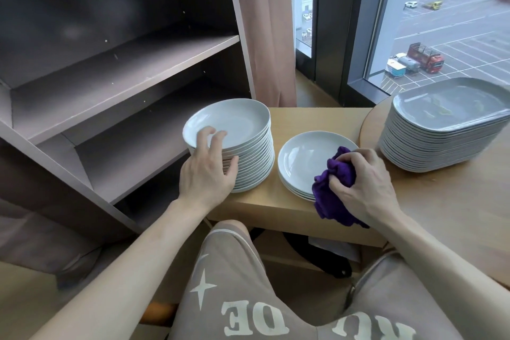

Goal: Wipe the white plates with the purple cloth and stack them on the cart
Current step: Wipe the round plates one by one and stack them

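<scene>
At the left stands a big shelf unit [124, 69], right beside a low worktop [317, 119]. A round worktop [455, 201] meets the low one on the right and carries a pile of large grey dishes [441, 130]. On the low worktop a tall stack of white plates [256, 163] stands at the left end, and a short stack of white plates [300, 157] lies just beside it to the right, apart from it. The left hand [207, 174] is spread against the tall stack, its fingertips lying on the near rim of the top plate and its thumb against the stack's side. The right hand [364, 182] is clenched around the bunched purple cloth [331, 196] at the near right edge of the short stack. The cloth's loose end hangs below the fist, over the worktop's front edge.
</scene>
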{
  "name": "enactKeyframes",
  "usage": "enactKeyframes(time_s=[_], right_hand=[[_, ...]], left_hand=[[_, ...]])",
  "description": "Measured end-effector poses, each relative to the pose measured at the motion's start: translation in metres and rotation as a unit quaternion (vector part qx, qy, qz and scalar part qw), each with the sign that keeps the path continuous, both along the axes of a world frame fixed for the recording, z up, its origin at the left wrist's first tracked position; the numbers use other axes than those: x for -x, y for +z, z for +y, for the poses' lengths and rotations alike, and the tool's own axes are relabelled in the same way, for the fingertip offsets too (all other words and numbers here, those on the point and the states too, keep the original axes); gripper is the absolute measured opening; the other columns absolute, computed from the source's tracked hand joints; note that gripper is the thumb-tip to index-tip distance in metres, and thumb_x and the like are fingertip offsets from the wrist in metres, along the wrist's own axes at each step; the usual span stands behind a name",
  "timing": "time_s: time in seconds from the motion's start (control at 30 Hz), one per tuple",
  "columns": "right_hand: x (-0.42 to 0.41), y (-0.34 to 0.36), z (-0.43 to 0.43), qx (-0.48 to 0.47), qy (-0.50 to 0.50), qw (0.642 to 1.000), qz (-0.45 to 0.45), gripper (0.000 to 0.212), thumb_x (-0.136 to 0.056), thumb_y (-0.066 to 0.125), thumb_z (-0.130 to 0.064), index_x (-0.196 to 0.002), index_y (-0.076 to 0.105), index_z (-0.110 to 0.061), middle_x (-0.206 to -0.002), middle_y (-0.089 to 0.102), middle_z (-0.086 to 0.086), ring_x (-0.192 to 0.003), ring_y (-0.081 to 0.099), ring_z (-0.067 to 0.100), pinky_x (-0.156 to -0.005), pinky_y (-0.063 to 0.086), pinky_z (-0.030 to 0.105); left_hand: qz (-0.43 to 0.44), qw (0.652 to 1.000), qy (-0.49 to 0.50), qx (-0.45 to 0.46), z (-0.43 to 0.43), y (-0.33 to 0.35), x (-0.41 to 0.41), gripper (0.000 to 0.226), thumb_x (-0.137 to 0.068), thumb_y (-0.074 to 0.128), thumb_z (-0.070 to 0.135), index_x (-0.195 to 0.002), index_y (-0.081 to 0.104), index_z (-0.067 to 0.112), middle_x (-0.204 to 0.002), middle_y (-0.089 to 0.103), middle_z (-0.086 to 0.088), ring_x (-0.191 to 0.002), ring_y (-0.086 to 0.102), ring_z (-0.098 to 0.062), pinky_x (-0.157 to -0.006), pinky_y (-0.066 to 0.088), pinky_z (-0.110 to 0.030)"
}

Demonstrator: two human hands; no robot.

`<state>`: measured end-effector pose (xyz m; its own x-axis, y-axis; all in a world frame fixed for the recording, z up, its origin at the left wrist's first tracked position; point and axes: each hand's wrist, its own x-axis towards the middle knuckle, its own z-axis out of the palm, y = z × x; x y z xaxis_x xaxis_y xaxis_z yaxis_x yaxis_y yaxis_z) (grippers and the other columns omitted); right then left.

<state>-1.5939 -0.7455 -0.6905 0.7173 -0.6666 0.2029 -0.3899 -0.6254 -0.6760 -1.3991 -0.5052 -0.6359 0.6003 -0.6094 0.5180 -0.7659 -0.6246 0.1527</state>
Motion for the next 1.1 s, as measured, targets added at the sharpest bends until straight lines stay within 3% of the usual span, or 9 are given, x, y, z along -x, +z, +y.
enactKeyframes(time_s=[0.1, 0.2, 0.27, 0.33, 0.43, 0.57, 0.7, 0.83, 1.1], right_hand=[[0.000, -0.012, -0.002, 0.005, 0.016, 0.999, 0.027, 0.044, -0.086, 0.074, -0.044, -0.125, 0.062, -0.028, -0.140, 0.046, 0.001, -0.128, 0.045, 0.029, -0.109, 0.039, 0.048], [0.000, -0.020, -0.004, 0.033, 0.032, 0.995, 0.083, 0.056, -0.087, 0.063, -0.063, -0.136, 0.054, -0.038, -0.150, 0.037, 0.000, -0.136, 0.036, 0.031, -0.116, 0.029, 0.047], [-0.001, -0.021, -0.006, 0.051, 0.042, 0.989, 0.129, 0.069, -0.082, 0.049, -0.081, -0.140, 0.045, -0.045, -0.155, 0.032, -0.002, -0.141, 0.030, 0.030, -0.119, 0.021, 0.046], [-0.001, -0.021, -0.009, 0.066, 0.053, 0.985, 0.151, 0.075, -0.077, 0.043, -0.085, -0.142, 0.041, -0.048, -0.156, 0.031, -0.004, -0.140, 0.028, 0.028, -0.120, 0.019, 0.044], [-0.002, -0.023, -0.011, 0.065, 0.061, 0.986, 0.144, 0.059, -0.087, 0.052, -0.072, -0.140, 0.044, -0.046, -0.152, 0.036, -0.006, -0.136, 0.032, 0.026, -0.117, 0.022, 0.039], [-0.014, -0.025, -0.008, 0.076, 0.057, 0.980, 0.174, 0.039, -0.099, 0.050, -0.053, -0.136, 0.054, -0.041, -0.146, 0.045, -0.004, -0.131, 0.039, 0.027, -0.112, 0.028, 0.039], [-0.043, -0.015, -0.011, 0.102, 0.085, 0.954, 0.269, 0.034, -0.098, 0.049, -0.046, -0.129, 0.059, -0.040, -0.133, 0.050, -0.004, -0.123, 0.045, 0.030, -0.102, 0.034, 0.042], [-0.057, -0.014, -0.012, 0.109, 0.117, 0.939, 0.304, 0.032, -0.094, 0.055, -0.045, -0.126, 0.059, -0.041, -0.131, 0.047, -0.006, -0.120, 0.043, 0.029, -0.094, 0.030, 0.039], [-0.091, -0.024, 0.003, 0.128, 0.080, 0.947, 0.285, 0.049, -0.093, 0.059, -0.055, -0.137, 0.051, -0.036, -0.142, 0.044, 0.004, -0.126, 0.043, 0.034, -0.108, 0.035, 0.050]], left_hand=[[-0.014, 0.995, -0.093, 0.034, -0.011, -0.007, 0.025, 0.036, -0.088, 0.064, 0.021, -0.121, 0.057, 0.011, -0.123, 0.051, -0.007, -0.099, 0.058, -0.021, -0.068, 0.054, -0.030], [0.065, 0.975, -0.185, -0.101, -0.030, -0.030, 0.044, 0.035, -0.088, 0.060, 0.024, -0.122, 0.060, 0.013, -0.127, 0.052, -0.003, -0.114, 0.054, -0.021, -0.085, 0.056, -0.043], [0.142, 0.954, -0.176, -0.198, -0.040, -0.048, 0.044, 0.054, -0.094, 0.057, 0.032, -0.145, 0.044, 0.023, -0.154, 0.031, -0.003, -0.141, 0.035, -0.022, -0.113, 0.041, -0.043], [0.188, 0.934, -0.163, -0.255, -0.047, -0.060, 0.036, 0.070, -0.097, 0.055, 0.036, -0.158, 0.021, 0.033, -0.167, 0.005, 0.001, -0.153, 0.010, -0.021, -0.122, 0.020, -0.039], [0.212, 0.919, -0.165, -0.290, -0.052, -0.074, 0.022, 0.077, -0.099, 0.049, 0.033, -0.161, 0.004, 0.037, -0.170, -0.005, 0.000, -0.156, -0.003, -0.017, -0.123, 0.008, -0.036], [0.218, 0.916, -0.178, -0.287, -0.054, -0.081, 0.019, 0.077, -0.100, 0.047, 0.031, -0.162, 0.001, 0.030, -0.171, -0.002, -0.003, -0.156, -0.005, -0.016, -0.122, -0.001, -0.031], [0.275, 0.903, -0.176, -0.280, -0.059, -0.078, 0.023, 0.079, -0.100, 0.048, 0.033, -0.162, 0.000, 0.026, -0.170, -0.005, -0.005, -0.157, -0.002, -0.019, -0.124, 0.008, -0.035], [0.302, 0.891, -0.187, -0.283, -0.064, -0.065, 0.019, 0.074, -0.100, 0.047, 0.030, -0.162, 0.006, 0.022, -0.170, 0.000, -0.007, -0.156, 0.006, -0.019, -0.125, 0.015, -0.039], [0.324, 0.882, -0.205, -0.273, -0.063, -0.054, 0.016, 0.074, -0.095, 0.047, 0.021, -0.160, 0.012, 0.021, -0.166, 0.017, -0.008, -0.150, 0.022, -0.024, -0.120, 0.028, -0.042]])
